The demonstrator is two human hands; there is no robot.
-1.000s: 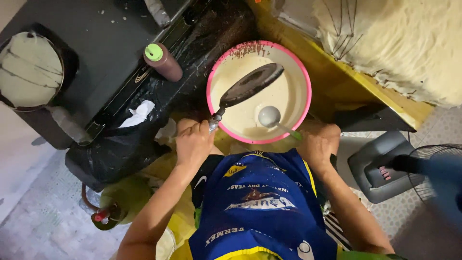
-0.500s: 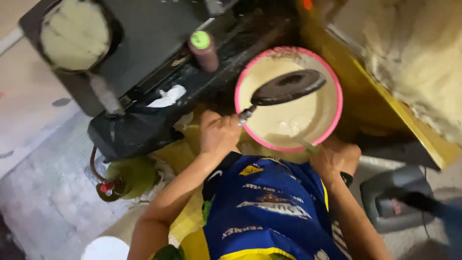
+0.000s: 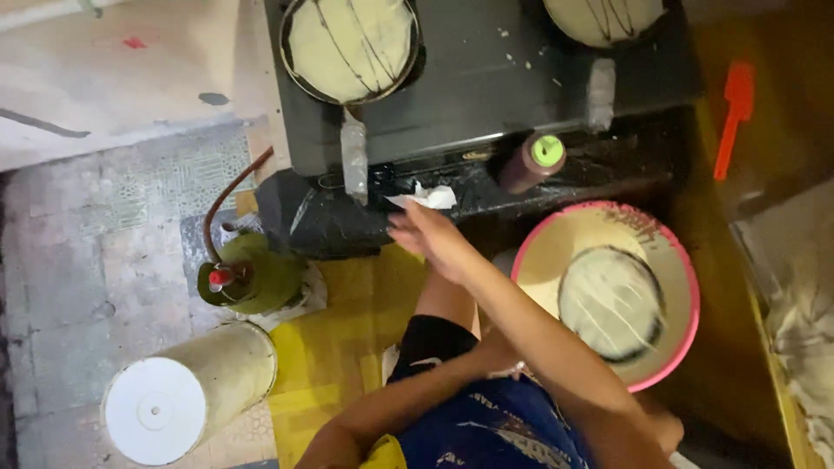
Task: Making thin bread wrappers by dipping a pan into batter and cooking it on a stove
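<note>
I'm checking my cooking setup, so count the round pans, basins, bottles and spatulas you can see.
Round pans: 3, two on the stove, one in the basin
Pink basin: 1
Green-capped bottle: 1
Orange spatula: 1
Total: 6

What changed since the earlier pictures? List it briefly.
The dark pan, earlier held over the pink bowl by the left hand, now lies in the batter. The right hand left the bowl's rim and reaches, open, toward the white tissue. Bowl and green-capped bottle stayed put.
</note>
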